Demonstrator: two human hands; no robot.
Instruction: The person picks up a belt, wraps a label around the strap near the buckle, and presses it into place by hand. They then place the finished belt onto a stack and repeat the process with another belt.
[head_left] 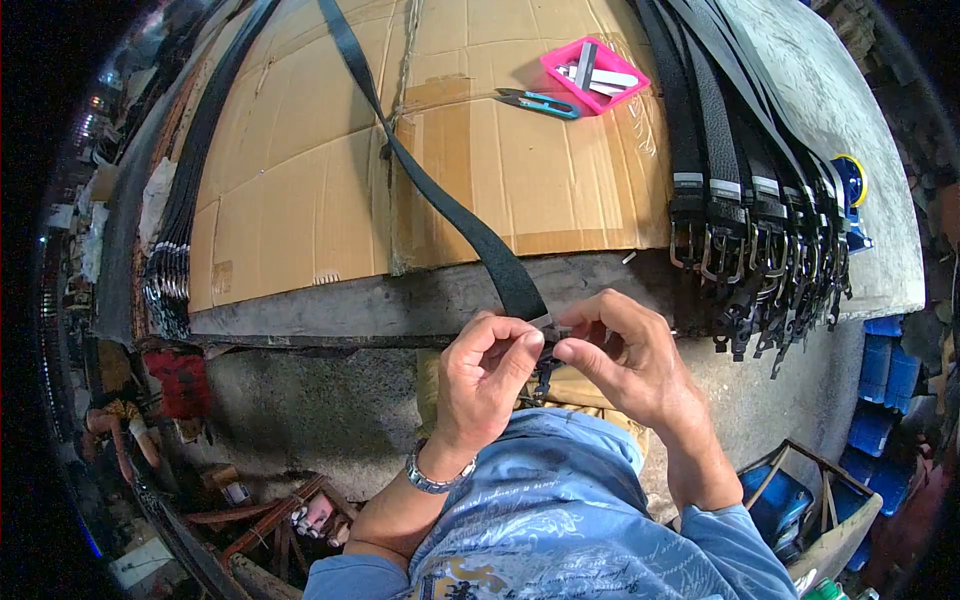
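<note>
Our two hands close together at the end of one belt (455,215), just off the cardboard's near edge.
Our left hand (480,375) and right hand (635,365) pinch at that end; the belt runs back across the cardboard (300,180). On its far right part we see a pink tray (638,92) beside snips (548,104); buckled belts (725,150) hang along its right.
</note>
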